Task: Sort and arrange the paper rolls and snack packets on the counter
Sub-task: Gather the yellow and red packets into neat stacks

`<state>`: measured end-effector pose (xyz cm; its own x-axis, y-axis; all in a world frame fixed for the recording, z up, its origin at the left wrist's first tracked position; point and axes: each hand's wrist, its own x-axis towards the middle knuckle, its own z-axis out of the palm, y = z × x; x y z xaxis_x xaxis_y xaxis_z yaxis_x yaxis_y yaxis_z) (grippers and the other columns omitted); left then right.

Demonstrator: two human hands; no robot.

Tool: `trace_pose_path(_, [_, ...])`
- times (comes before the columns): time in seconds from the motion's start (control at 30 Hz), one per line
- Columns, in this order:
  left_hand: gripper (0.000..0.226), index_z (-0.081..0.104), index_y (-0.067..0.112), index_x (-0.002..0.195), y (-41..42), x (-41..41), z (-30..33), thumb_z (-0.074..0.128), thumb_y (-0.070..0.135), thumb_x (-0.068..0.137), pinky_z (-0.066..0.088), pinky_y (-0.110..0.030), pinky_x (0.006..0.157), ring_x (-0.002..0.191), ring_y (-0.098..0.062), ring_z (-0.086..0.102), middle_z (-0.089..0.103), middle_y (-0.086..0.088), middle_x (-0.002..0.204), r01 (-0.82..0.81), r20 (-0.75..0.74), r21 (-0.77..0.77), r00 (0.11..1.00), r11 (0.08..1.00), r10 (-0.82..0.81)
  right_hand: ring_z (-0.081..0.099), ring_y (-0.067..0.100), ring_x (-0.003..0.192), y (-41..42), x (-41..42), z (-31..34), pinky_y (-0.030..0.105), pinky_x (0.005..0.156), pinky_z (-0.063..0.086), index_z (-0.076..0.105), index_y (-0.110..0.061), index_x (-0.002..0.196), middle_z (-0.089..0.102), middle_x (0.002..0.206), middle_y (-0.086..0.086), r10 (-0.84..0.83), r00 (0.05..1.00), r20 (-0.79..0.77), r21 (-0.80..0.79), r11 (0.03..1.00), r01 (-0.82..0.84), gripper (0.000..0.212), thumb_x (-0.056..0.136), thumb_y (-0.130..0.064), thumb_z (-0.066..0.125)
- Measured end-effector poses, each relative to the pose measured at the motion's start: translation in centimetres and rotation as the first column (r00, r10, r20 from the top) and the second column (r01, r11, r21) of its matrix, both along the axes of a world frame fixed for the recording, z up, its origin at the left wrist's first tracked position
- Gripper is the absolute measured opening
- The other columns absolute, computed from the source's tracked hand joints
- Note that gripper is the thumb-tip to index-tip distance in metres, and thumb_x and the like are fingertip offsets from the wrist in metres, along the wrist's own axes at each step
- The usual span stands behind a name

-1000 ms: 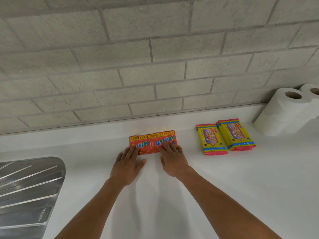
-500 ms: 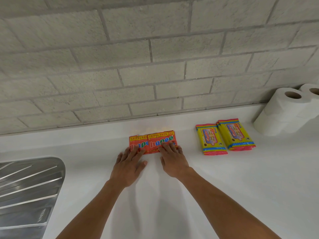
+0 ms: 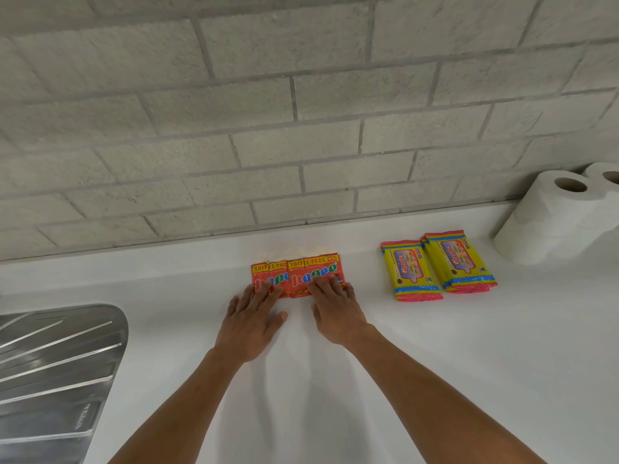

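Red snack packets (image 3: pixel 298 274) lie flat in an overlapping row on the white counter (image 3: pixel 435 363), near the wall. My left hand (image 3: pixel 253 318) rests flat with straight fingertips on the row's left end. My right hand (image 3: pixel 336 311) lies flat beside it, fingers pressing the row's right end. Two stacks of yellow packets sit to the right, one (image 3: pixel 410 269) close to the other (image 3: pixel 459 261). White paper rolls (image 3: pixel 552 222) stand against the wall at the far right, partly cut off by the frame edge.
A steel sink drainboard (image 3: pixel 57 373) fills the lower left. A grey brick wall (image 3: pixel 301 112) rises straight behind the counter.
Both hands stay on the red packets; the left fingers have slid slightly further onto the left end. Nothing else has moved.
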<state>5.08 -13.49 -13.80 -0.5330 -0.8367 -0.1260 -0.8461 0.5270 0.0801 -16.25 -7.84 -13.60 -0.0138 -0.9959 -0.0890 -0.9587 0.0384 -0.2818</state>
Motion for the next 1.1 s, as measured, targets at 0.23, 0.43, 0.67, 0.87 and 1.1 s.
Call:
trace_pose_path(0.23, [0.085,0.006,0.037,0.158,-0.1,-0.1,0.3,-0.007,0.075,0.083,0.012,-0.048,0.123,0.154,-0.024,0.003,0.002,0.007,0.167,-0.008,-0.009,0.005,1.0,1.0,0.008,0.004,0.032,0.153,0.0,-0.1,0.1,0.056,0.121,0.009,0.02,-0.024,0.155,0.014,0.164,0.001,0.014,1.0,-0.005,0.005,1.0,-0.014,0.053,0.105,-0.031,0.036])
trace_pose_path(0.43, [0.073,0.017,0.033,0.157,1.5,-1.2,1.1,0.012,0.069,0.093,0.019,-0.047,0.12,0.153,-0.024,0.009,0.01,0.006,0.166,-0.041,-0.109,-0.017,0.993,0.999,0.039,0.005,0.028,0.153,0.8,-0.9,1.2,0.056,0.121,0.012,0.023,-0.025,0.154,0.017,0.164,-0.001,-0.018,0.996,0.092,-0.059,0.998,0.024,0.053,0.104,-0.028,0.039])
trace_pose_path(0.67, [0.059,0.029,0.035,0.153,4.5,-5.6,2.9,0.042,0.054,0.099,0.033,-0.039,0.115,0.15,-0.019,0.023,0.026,0.008,0.162,-0.037,-0.257,-0.025,0.966,0.999,0.029,0.017,0.026,0.151,3.0,-4.7,3.4,0.049,0.12,0.022,0.032,-0.024,0.152,0.029,0.16,0.002,-0.08,0.979,0.186,-0.13,0.986,0.105,0.051,0.103,-0.026,0.042])
trace_pose_path(0.87, [0.06,0.029,0.032,0.153,6.4,-10.6,4.4,0.047,0.049,0.099,0.032,-0.036,0.114,0.148,-0.015,0.026,0.031,0.009,0.16,-0.018,-0.409,-0.008,0.912,1.0,0.013,0.043,0.029,0.134,5.5,-10.0,6.0,0.041,0.107,0.041,0.046,-0.019,0.145,0.045,0.147,0.006,-0.17,0.949,0.267,-0.224,0.947,0.233,0.045,0.101,-0.025,0.049])
trace_pose_path(1.1, [0.068,0.022,0.029,0.155,7.4,-17.1,5.3,0.049,0.051,0.097,0.032,-0.043,0.117,0.148,-0.02,0.026,0.024,0.004,0.162,-0.009,-0.456,0.096,0.889,0.995,0.052,0.051,0.034,0.124,8.2,-17.5,7.2,0.041,0.096,0.047,0.048,-0.016,0.142,0.048,0.14,0.011,-0.316,0.889,0.332,-0.2,0.897,0.394,0.044,0.099,-0.021,0.052])
